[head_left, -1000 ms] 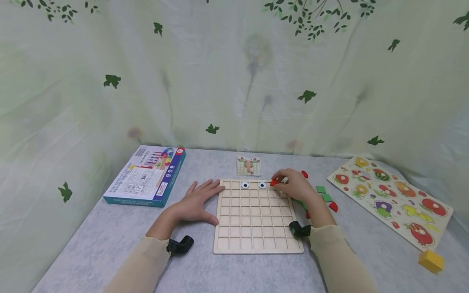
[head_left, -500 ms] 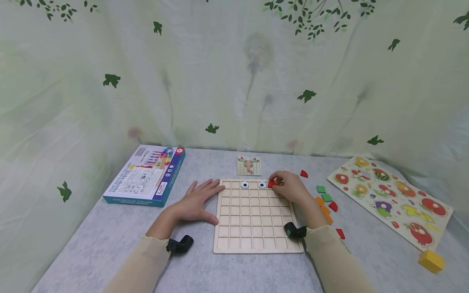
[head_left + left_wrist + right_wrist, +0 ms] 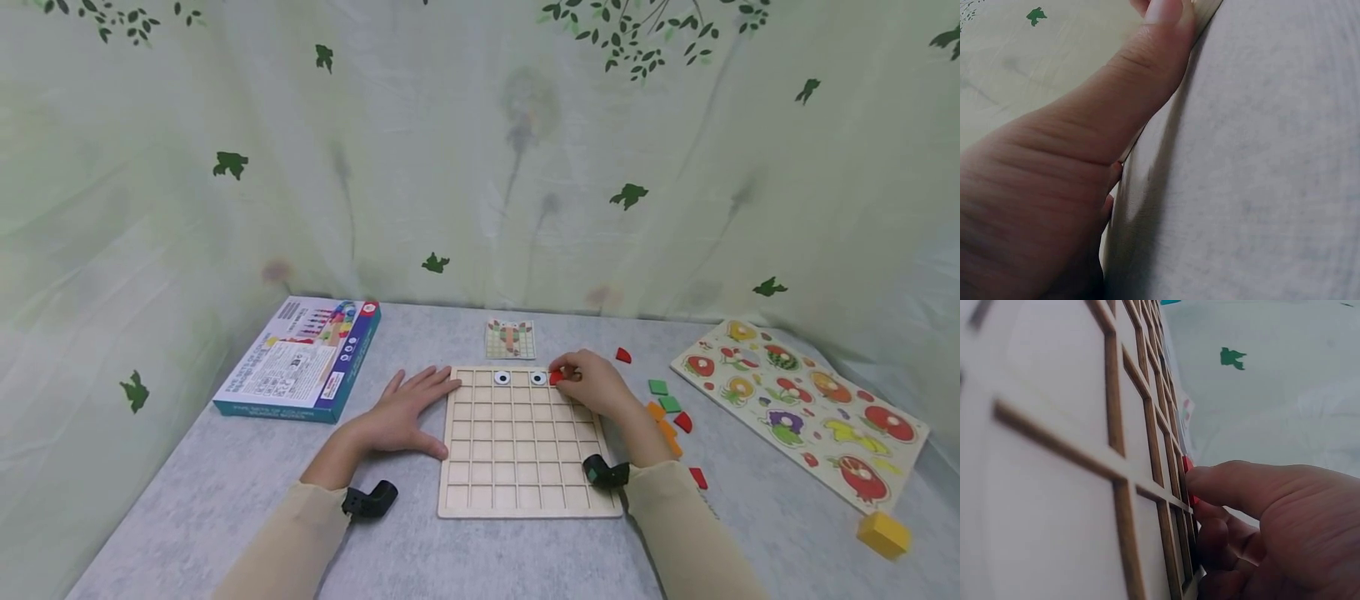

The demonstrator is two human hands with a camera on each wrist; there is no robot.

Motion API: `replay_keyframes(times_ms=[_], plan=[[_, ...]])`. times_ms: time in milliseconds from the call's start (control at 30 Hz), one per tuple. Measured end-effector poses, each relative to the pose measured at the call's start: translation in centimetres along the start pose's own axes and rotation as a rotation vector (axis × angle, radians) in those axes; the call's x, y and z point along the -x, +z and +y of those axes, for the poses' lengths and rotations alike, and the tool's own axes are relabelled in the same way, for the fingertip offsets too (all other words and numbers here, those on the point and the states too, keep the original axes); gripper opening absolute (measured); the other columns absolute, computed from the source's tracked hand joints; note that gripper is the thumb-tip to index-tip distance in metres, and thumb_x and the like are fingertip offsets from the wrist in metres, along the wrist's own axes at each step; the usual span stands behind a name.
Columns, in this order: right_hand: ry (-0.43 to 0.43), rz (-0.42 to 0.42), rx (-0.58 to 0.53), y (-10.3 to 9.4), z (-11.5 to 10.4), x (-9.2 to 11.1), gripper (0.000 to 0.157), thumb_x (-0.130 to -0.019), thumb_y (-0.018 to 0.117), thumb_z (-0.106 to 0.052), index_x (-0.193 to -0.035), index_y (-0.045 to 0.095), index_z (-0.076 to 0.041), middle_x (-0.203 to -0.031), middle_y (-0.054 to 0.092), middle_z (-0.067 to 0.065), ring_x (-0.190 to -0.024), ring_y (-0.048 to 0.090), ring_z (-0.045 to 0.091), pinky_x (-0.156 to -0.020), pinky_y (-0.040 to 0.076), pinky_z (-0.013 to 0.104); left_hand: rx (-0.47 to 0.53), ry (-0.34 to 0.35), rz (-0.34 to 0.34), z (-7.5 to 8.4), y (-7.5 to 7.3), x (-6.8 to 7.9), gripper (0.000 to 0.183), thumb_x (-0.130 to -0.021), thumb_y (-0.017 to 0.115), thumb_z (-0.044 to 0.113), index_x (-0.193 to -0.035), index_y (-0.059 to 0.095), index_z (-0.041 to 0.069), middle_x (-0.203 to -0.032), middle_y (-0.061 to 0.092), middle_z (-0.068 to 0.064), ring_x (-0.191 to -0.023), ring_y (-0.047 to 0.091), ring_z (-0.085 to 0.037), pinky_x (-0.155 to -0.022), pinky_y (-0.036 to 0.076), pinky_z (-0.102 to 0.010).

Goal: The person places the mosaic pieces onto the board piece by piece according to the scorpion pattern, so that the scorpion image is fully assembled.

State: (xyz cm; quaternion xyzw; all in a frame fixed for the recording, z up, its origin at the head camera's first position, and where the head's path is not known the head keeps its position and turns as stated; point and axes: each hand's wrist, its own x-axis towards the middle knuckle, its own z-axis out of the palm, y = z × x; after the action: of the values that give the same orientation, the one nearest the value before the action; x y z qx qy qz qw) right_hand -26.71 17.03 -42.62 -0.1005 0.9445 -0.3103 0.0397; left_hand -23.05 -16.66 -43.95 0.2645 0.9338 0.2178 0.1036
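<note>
A wooden grid board point(image 3: 504, 451) lies in the middle of the table. Two white eye pieces with black pupils, a left one point(image 3: 502, 378) and a right one point(image 3: 538, 378), sit in its far row. Just right of the right eye, my right hand point(image 3: 594, 384) pinches a red quarter-circle piece point(image 3: 556, 377) at that same row; the right wrist view has the red piece point(image 3: 1187, 464) under the thumb. My left hand point(image 3: 401, 415) is spread flat at the board's left edge, fingertips and thumb touching it. In the left wrist view, the thumb point(image 3: 1141, 75) lies along that edge.
A small pattern card point(image 3: 510, 339) lies beyond the board. To the right are loose green squares point(image 3: 657, 387), orange pieces point(image 3: 667, 429) and red pieces point(image 3: 623, 356). A fruit puzzle board point(image 3: 802, 408) and a yellow block point(image 3: 883, 535) are farther right; a box point(image 3: 300, 358) stands left.
My right hand has shifted slightly left with the red piece, bringing it close beside the right eye. Its forearm also moved left, uncovering orange pieces. The left hand stays in place.
</note>
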Motion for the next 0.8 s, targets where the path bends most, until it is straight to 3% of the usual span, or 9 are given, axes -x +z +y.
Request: replay_keyframes(times_ms=[267, 567, 800], plan=[[-0.024, -0.002, 0.015, -0.26, -0.14, 0.16, 0.026, -0.097, 0.065, -0.018, -0.121, 0.073, -0.014, -0.118, 0.062, 0.011, -0.107, 0.059, 0.028, -0.094, 0.052, 0.048, 0.0, 0.008, 0.009, 0.1, -0.02, 0.08, 0.111, -0.066, 0.082, 0.065, -0.157, 0.033, 0.024, -0.168, 0.021, -0.005, -0.157, 0.011, -0.033, -0.123, -0.004, -0.065], [-0.038, -0.01, 0.003, -0.47, 0.16, 0.09, 0.027, -0.098, 0.062, -0.017, -0.123, 0.072, -0.012, -0.121, 0.062, 0.011, -0.107, 0.06, 0.029, -0.092, 0.053, 0.047, 0.002, 0.009, 0.01, 0.2, -0.02, 0.07, 0.111, -0.066, 0.082, 0.065, -0.157, 0.034, 0.023, -0.168, 0.021, -0.006, -0.157, 0.011, -0.034, -0.123, -0.004, -0.065], [-0.024, -0.024, -0.015, -0.9, 0.3, 0.03, 0.025, -0.098, 0.063, -0.015, -0.121, 0.072, -0.01, -0.124, 0.066, 0.013, -0.118, 0.06, 0.033, -0.1, 0.051, 0.05, -0.012, -0.005, 0.002, 0.18, -0.08, 0.01, 0.112, -0.066, 0.082, 0.066, -0.158, 0.032, 0.025, -0.169, 0.019, -0.004, -0.157, 0.01, -0.032, -0.123, -0.005, -0.064]])
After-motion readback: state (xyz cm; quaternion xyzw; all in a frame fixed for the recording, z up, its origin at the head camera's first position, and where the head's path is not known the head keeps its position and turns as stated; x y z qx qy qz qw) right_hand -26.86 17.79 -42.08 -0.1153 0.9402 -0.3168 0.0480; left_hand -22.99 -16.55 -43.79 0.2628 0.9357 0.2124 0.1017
